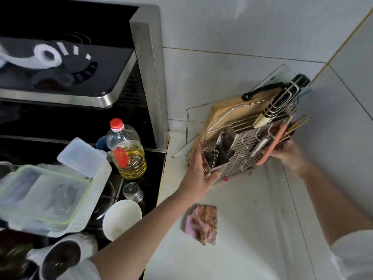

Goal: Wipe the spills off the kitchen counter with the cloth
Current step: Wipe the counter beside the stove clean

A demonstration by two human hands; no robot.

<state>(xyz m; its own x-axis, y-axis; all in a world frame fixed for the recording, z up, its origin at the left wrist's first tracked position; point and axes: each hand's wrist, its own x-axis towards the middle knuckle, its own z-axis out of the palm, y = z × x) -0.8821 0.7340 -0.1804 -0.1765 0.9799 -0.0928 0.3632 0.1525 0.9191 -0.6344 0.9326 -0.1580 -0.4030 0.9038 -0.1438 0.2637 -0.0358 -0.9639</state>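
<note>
With both arms stretched out over the pale desk [252, 229], I've got the metal utensil rack [240, 146] between my hands, and it leans to the right, toward the tiled wall. My left hand [198, 174] is flat against its near-left corner, fingers [198, 152] straight up the perforated side, thumb hooked under the bottom edge. My right hand [290, 154] is round the far right end, fingers curled on the rack below the orange handle [272, 146], though blur hides just how they sit. Packed in the rack: a wooden chopping board [226, 112] at the back, a black-handled knife [282, 100] slanting out of the top, a serrated blade [219, 148] in the left pocket, chopsticks [296, 126] fanning off the right. The cloth [201, 224], pink and brown and crumpled, lies on the desk well short of the rack, just right of my left forearm, nobody touching it. Over on the left the hob [153, 184] is crowded: an oil bottle [127, 150] with a red cap, a small steel shaker [133, 191] in front of it, a white bowl [121, 218] nearer me, and a white basket [80, 217] stacked with clear lidded containers [42, 195]. Above hangs the black range hood [66, 63] with its steel trim.
</note>
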